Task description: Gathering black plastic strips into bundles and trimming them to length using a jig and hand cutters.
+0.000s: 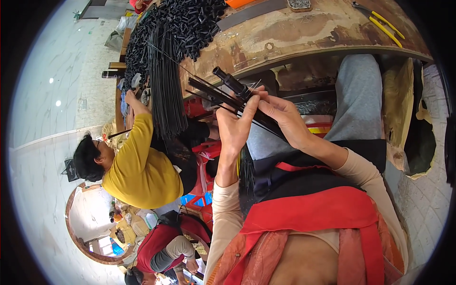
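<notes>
Above my lap, my left hand [232, 129] is closed around several thin black rods [207, 89], which slant from upper left to lower right. A short black ribbed tube [231, 81] sticks up beside the rods, its lower end at my left thumb and fingers. My right hand [290, 123] meets the left one there, thumb and fingers pinched together close to the tube's base. Fine pale wires or pins [257, 82] jut out near its fingertips. What exactly the right fingers grip is hidden.
A wooden workbench [285, 35] bears a heap of black tubular parts [190, 21], a metal strip [251, 14] and yellow-handled pliers [387, 29]. Long black rods [166, 90] hang over its edge. At left sits a person in yellow [147, 175]; another wears a red vest [156, 244].
</notes>
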Demonstrator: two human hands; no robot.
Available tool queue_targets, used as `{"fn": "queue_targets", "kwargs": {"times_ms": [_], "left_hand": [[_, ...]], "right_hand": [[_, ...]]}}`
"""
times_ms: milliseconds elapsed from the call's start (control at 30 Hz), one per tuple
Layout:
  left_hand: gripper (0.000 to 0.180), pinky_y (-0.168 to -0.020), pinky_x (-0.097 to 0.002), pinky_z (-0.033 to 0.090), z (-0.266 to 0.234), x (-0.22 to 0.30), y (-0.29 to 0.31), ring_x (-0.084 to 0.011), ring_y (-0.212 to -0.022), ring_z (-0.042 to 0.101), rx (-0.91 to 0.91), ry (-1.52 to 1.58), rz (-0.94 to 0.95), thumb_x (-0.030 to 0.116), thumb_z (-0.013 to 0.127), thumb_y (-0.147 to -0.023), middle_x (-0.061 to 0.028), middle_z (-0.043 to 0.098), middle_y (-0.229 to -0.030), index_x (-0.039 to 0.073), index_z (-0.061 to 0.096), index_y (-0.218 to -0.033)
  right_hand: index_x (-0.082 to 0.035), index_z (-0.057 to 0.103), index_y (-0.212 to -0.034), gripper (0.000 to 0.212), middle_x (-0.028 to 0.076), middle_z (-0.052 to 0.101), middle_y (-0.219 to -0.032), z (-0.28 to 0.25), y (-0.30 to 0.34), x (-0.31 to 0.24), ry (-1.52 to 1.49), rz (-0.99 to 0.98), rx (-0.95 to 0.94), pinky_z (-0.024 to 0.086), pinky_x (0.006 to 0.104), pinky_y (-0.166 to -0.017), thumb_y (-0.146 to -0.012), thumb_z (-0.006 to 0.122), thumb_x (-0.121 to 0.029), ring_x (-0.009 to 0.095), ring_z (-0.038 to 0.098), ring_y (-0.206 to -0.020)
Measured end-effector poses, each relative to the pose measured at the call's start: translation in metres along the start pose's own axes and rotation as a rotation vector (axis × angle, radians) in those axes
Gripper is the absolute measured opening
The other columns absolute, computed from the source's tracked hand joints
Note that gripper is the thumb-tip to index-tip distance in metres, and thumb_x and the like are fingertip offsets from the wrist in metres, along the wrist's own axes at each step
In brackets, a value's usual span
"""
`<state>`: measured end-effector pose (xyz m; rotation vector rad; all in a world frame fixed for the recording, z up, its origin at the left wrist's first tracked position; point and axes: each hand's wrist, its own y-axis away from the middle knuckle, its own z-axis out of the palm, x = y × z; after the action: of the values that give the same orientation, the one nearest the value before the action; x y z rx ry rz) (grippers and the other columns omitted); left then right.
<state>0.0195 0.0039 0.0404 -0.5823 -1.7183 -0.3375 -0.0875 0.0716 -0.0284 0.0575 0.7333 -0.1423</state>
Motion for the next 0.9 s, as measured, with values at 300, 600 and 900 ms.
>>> {"fn": "queue_targets", "kwargs": {"times_ms": [300, 600, 900], "left_hand": [[0.011, -0.081, -0.0295, 0.053, 0.003, 0.000, 0.004, -0.0186, -0.090, 0.067, 0.074, 0.021, -0.016, 0.001, 0.059, -0.092, -0.0149, 0.071, -0.093, -0.008, 0.065, -0.094], [0.011, -0.075, -0.0248, 0.052, 0.025, 0.003, -0.001, -0.0103, -0.083, 0.064, 0.177, 0.097, -0.022, 0.001, 0.061, -0.091, -0.0144, 0.072, -0.096, -0.009, 0.063, -0.093], [0.016, -0.088, -0.0323, 0.050, 0.014, 0.007, 0.000, -0.0199, -0.094, 0.067, -0.149, 0.091, -0.083, -0.002, 0.050, -0.094, -0.0157, 0.071, -0.102, -0.006, 0.065, -0.091]], "right_hand": [[0.000, 0.057, -0.130, 0.038, 0.001, 0.062, -0.120, -0.002, -0.005, 0.000, -0.071, 0.084, -0.127, 0.039, 0.0245, -0.099, -0.100, 0.055, -0.023, 0.007, 0.054, -0.111], [-0.003, 0.059, -0.127, 0.035, 0.000, 0.062, -0.119, -0.020, -0.017, -0.010, -0.251, 0.259, -0.125, 0.039, 0.0249, -0.102, -0.097, 0.059, -0.020, 0.010, 0.055, -0.112], [0.003, 0.058, -0.124, 0.039, 0.012, 0.062, -0.122, -0.058, 0.024, -0.030, 0.458, 0.052, -0.068, 0.042, 0.0317, -0.100, -0.098, 0.057, -0.026, 0.017, 0.055, -0.117]]}}
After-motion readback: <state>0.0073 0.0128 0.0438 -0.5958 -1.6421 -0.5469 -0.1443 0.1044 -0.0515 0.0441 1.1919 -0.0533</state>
